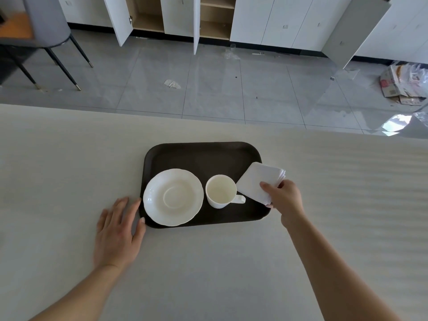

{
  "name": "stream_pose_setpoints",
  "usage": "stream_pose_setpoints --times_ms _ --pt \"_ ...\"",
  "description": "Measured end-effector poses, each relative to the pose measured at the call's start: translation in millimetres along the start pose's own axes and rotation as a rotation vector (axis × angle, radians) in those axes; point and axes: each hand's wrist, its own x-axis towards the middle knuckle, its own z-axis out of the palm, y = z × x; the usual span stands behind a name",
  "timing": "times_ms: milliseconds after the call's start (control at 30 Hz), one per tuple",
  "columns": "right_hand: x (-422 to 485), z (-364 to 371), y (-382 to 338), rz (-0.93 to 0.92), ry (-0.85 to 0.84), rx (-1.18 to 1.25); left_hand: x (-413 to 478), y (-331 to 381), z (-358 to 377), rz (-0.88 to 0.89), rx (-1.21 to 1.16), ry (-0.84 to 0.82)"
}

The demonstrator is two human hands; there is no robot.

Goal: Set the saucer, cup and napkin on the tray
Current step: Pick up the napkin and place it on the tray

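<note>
A dark brown tray (201, 156) lies on the pale table. On its left half sits a white saucer (173, 197) with a scalloped rim. Right of the saucer stands an empty white cup (221, 191), upright, its handle pointing right. A folded white napkin (257, 179) hangs over the tray's right edge, pinched at its near corner by my right hand (286, 200). My left hand (118, 230) rests flat on the table, fingers spread, fingertips touching the tray's left edge.
The table (69, 170) ends at a far edge above the tray; beyond it is grey tiled floor. A grey chair (48, 26) stands far left, open white cupboards (176, 17) line the back wall, and crumpled boxes (403, 84) lie far right.
</note>
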Motion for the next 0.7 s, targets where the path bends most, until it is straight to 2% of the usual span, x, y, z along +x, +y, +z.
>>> stream_pose_setpoints --times_ms 133,267,400,700 --pt "-4.1 -13.8 4.9 -0.02 -0.049 -0.129 0.6 -1.2 1.1 0.002 0.0 0.002" --pt "-11.3 -24.6 15.0 -0.02 0.037 -0.154 0.9 -2.5 1.7 0.001 0.003 -0.005" --pt "-16.8 -27.6 16.6 -0.106 0.108 -0.161 0.5 -3.1 1.9 -0.005 0.002 -0.006" --pt "-17.9 -10.9 -18.7 -0.301 0.042 -0.336 -0.7 -2.3 0.6 -0.007 -0.006 -0.006"
